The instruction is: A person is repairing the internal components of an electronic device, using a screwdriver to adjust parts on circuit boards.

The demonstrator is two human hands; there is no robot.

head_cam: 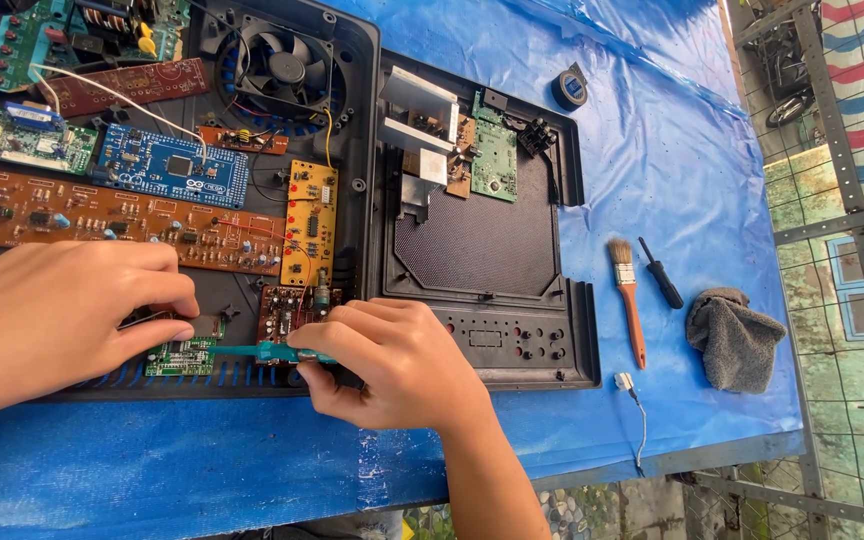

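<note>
The right hand (387, 365) is curled with its fingers pinched around a slim teal-handled tool (257, 351), which lies nearly level and points left toward a small green rectangular circuit board (180, 356) at the front edge of a black plastic appliance housing (367, 150). The left hand (57, 315) rests over the housing's front left part, fingers bent and drawn together, thumb and forefinger tips closing on the small green board's upper edge; whether they truly pinch it or only press it is hard to tell. Just right of that board, touching the right hand's knuckles, sits a small brown square circuit board (282, 308) with red wires. Behind the hands lie a long brown circuit board (102, 220), a blue rectangular microcontroller board (167, 165) and a narrow yellow board (310, 220) standing lengthwise. A round black cooling fan (277, 65) is set in the housing's far part. To the right, a second black rectangular panel with a meshed middle (477, 245) carries a green board and metal heat sinks at its far end. Everything rests on a bench covered with blue plastic sheet (642, 160). On the sheet, well apart from the hands, lie a small orange-handled paintbrush (629, 295), a black-handled screwdriver (660, 272), a crumpled grey cloth (734, 338) and a roll of dark tape (570, 89).
</note>
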